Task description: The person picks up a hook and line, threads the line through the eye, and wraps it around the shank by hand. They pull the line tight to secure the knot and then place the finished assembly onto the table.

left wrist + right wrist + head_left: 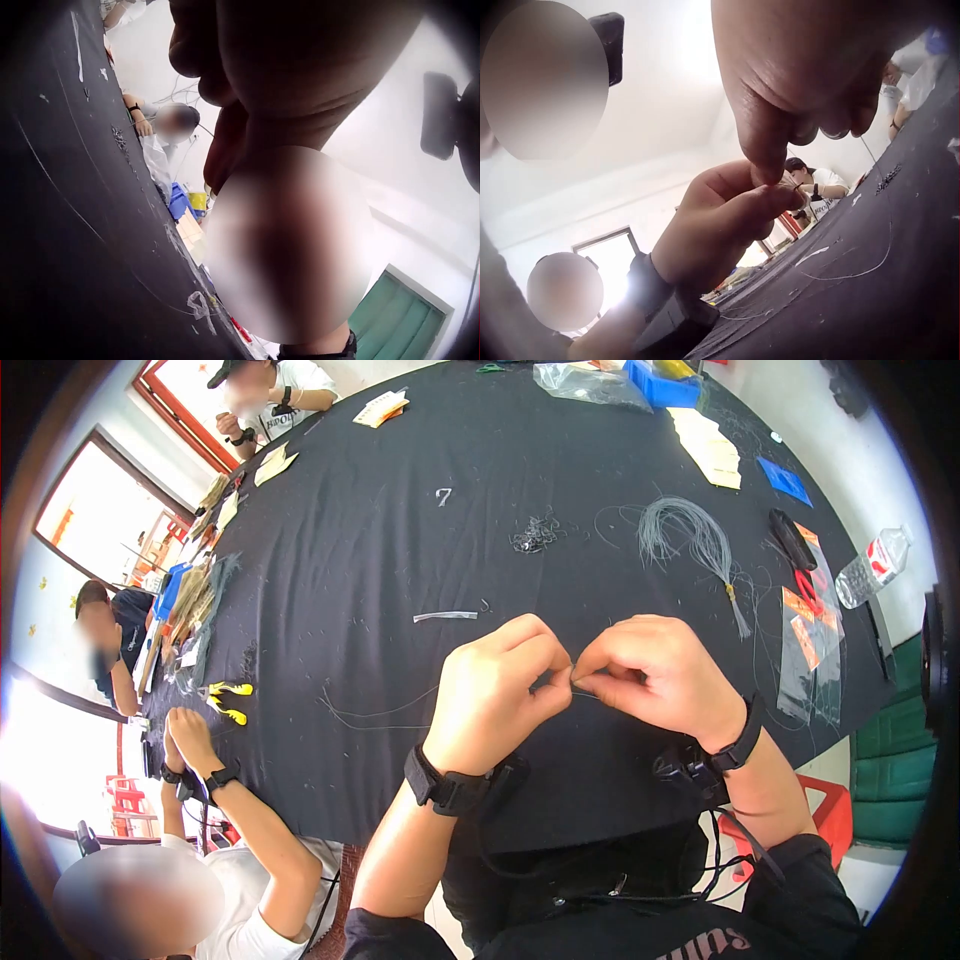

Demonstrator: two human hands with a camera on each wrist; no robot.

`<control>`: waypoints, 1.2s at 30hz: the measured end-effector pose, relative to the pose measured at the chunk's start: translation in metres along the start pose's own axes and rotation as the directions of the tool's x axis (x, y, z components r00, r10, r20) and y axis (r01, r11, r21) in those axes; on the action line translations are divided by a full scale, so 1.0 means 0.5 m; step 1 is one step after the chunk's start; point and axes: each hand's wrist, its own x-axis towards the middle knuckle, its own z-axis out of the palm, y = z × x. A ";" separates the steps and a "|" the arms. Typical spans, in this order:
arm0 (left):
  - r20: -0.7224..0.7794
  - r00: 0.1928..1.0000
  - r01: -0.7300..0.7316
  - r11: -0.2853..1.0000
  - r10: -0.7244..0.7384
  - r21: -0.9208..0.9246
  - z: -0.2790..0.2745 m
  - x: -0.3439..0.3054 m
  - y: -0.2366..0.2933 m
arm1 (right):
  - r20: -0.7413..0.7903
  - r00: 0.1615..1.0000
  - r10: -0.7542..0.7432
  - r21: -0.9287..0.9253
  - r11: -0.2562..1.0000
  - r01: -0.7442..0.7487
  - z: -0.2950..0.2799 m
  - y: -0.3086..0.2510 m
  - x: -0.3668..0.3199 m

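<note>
My left hand (492, 685) and right hand (665, 680) meet fingertip to fingertip above the black-covered table. Between left thumb and forefinger sits a small dark hook (799, 187), mostly hidden by the fingers. Thin clear fishing line (385, 727) trails leftward from the left hand across the cloth. In the right wrist view, more line (890, 229) hangs from the right hand's curled fingers and loops down to the table. The right thumb and forefinger pinch at the same spot, close against the left fingertips. Beyond the hands lie a clear strip (446, 616) and a single hook (486, 604).
A heap of dark hooks (538, 535) and a tied line bundle (690, 535) lie farther back. Red-handled scissors (806, 588), plastic packets (808, 660) and a bottle (873, 568) are right. Yellow-handled cutters (233, 689) lie left, near another person's hands (190, 740).
</note>
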 end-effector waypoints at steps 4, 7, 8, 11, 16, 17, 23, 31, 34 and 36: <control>0.040 0.999 -0.002 1.000 0.003 -0.027 0.000 0.000 0.004 | -0.035 0.995 0.096 0.061 0.994 -0.094 -0.010 -0.006 -0.001; 0.025 1.000 0.006 0.995 -0.004 -0.097 0.000 0.001 0.001 | -0.035 0.980 0.194 0.129 0.974 -0.188 -0.022 -0.001 -0.006; -0.007 1.000 0.024 0.988 -0.026 -0.154 0.001 0.002 -0.001 | -0.043 0.975 0.216 0.158 0.965 -0.207 -0.024 0.000 -0.007; -0.032 0.986 0.147 0.947 -0.163 -0.286 -0.008 0.004 0.003 | -0.056 0.979 0.194 0.163 0.970 -0.183 -0.029 0.005 -0.007; 0.010 0.945 0.303 0.865 -0.326 -0.400 -0.006 0.001 0.000 | -0.036 0.974 0.226 0.192 0.958 -0.215 -0.026 0.004 -0.008; 0.018 0.939 0.317 0.846 -0.342 -0.429 -0.004 0.001 -0.002 | -0.040 0.975 0.217 0.175 0.963 -0.207 -0.026 0.005 -0.008; 0.124 0.929 0.363 0.791 -0.349 -0.493 -0.014 0.002 0.005 | -0.134 0.965 0.226 0.158 0.966 -0.204 -0.024 0.009 -0.007; 0.142 0.930 0.366 0.808 -0.340 -0.462 -0.013 0.001 0.003 | -0.156 0.967 0.201 0.169 0.970 -0.174 -0.026 0.008 -0.007; 0.158 0.930 0.367 0.796 -0.333 -0.482 -0.012 0.000 0.002 | -0.152 0.967 0.203 0.167 0.970 -0.177 -0.027 0.009 -0.007; 0.163 0.935 0.353 0.805 -0.314 -0.476 -0.014 0.000 0.002 | -0.150 0.969 0.198 0.160 0.972 -0.174 -0.027 0.010 -0.007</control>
